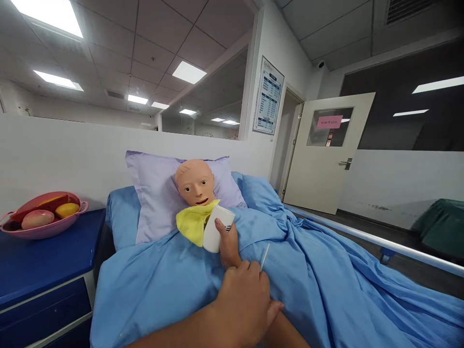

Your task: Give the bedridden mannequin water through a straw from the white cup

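A bald training manikin point(195, 182) lies in bed with its head on a lilac pillow point(155, 193). Under its chin a yellow cloth point(192, 223) is spread over the chest. My right hand point(229, 244) grips a white cup point(213, 234), its thumb across the front, close to the cloth and the manikin's mouth. The cup leans, and its inside is hidden. Crossing over my right wrist is my left hand point(246, 297), back up and fingers curled. A thin white stick point(265, 256) juts up from its fingers; the stick's lower end is hidden.
Blue bedding point(152, 290) covers the bed, with a rail point(391, 246) along the right side. At left, a blue-topped bedside cabinet point(47, 270) carries a pink basket point(47, 234) of fruit. A door point(322, 179) stands ajar beyond the bed.
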`<state>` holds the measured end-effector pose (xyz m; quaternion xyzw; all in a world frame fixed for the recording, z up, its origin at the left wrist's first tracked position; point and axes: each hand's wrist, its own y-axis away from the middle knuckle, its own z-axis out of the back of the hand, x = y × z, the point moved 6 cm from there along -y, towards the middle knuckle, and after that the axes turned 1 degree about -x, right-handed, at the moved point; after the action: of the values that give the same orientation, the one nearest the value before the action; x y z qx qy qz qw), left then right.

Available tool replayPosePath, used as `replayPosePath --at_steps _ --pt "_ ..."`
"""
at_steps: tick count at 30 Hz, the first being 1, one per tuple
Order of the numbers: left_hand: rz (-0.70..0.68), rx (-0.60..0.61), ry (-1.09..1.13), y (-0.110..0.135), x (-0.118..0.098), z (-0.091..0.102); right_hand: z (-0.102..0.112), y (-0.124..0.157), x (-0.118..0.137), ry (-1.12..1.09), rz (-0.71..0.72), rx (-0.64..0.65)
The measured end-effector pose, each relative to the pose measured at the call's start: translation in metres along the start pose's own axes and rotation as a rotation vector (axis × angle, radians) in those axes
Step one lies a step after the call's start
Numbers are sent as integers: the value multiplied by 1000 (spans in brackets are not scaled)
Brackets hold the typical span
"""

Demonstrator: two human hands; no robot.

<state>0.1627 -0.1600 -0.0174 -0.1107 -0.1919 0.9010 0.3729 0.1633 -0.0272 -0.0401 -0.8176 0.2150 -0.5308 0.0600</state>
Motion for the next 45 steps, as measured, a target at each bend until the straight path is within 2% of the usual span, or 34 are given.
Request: replayPosePath --at_steps 3,5,9,12,15,18,21,24,28,31,35,38,42,45 --pt "53 164 -49 -20 5 -1 2 -1 0 47 -6 -20" --pt "36 206 -53 -23 9 1 2 -2 0 49 -5 -31" --pt "-24 147 -76 -17 18 8 2 -3 1 47 9 -39" --pt "-166 82 -89 -11 25 17 1 -4 1 38 26 -42" --pt "-234 -8 -165 -13 45 43 0 -4 2 27 53 -47" --pt "-260 -88 -266 -24 79 82 -2 -3 4 14 90 -42" --pt "-366 -212 -510 -39 113 122 -4 -1 5 4 102 -30" --pt "-521 -283 -673 -52 139 144 -5 1 5 1 93 -20" --pt "-675 -295 -766 -65 151 148 -6 2 3 -2 66 2" --pt "-784 -309 -795 -70 140 142 -6 2 2 -2 41 9" --pt "-902 -356 -698 -64 124 134 -7 1 5 8 63 3" --pt "-762 -442 -567 -53 135 133 -7 0 5 11 77 3" --pt "-399 -560 -278 -29 178 123 -7 1 5 9 75 22" --pt "-198 -442 -52 -15 204 93 -9 3 6 6 80 52"
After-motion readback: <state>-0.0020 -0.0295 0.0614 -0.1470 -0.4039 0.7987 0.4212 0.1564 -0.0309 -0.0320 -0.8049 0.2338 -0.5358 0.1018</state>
